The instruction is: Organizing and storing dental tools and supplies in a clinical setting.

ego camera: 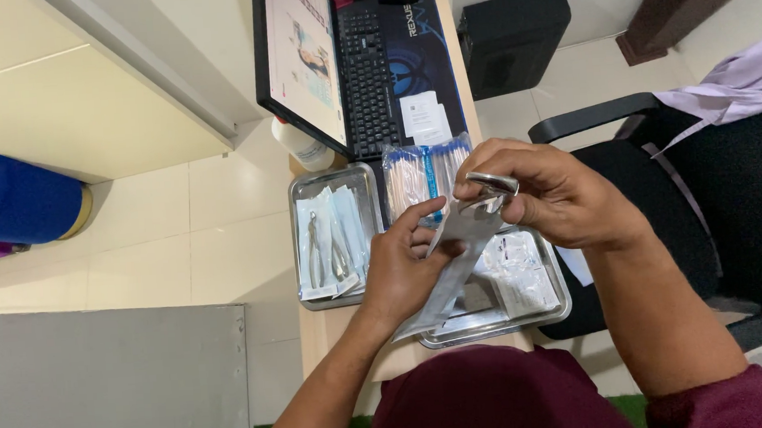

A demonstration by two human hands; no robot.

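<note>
My left hand [400, 269] holds a long clear sterilisation pouch [456, 267] by its middle, above a steel tray [544, 305]. My right hand [545, 192] grips a shiny metal forceps-like instrument [491, 186] at the pouch's upper end. The instrument's tip sits at the pouch mouth; how far it is inside I cannot tell. Flat sealed pouches [519, 271] lie in the tray under my hands.
A second steel tray [301, 188] at the left holds bagged forceps [323, 254]. Behind lie a pack of wrapped sticks [414, 176], a black keyboard [366, 72], a monitor [298, 54] and a white bottle [300, 145]. A black office chair [709, 182] stands at the right.
</note>
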